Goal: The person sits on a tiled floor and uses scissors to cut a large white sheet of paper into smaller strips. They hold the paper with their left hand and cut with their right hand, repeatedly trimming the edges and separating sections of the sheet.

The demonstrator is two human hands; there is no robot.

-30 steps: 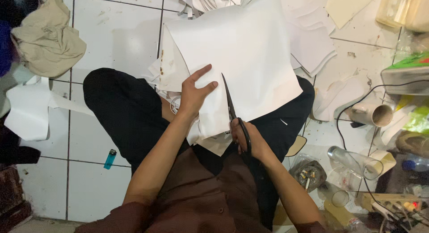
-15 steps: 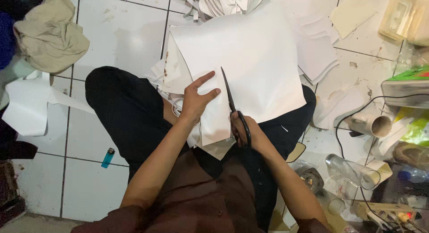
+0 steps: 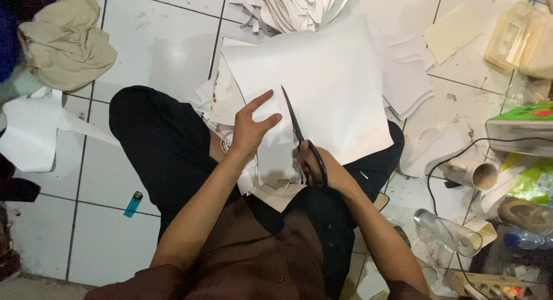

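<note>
— What have your hands got?

— My right hand grips black scissors, blades pointing away into a large white sheet lying across my lap.

— And the left?

— My left hand rests flat on that sheet beside the blades, fingers spread, gripping nothing.

— Anything nearby?

— A blue lighter on the tiled floor.

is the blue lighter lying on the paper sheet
No, the blue lighter lies on the bare tiled floor, left of the person's leg, apart from the paper sheet.
</note>
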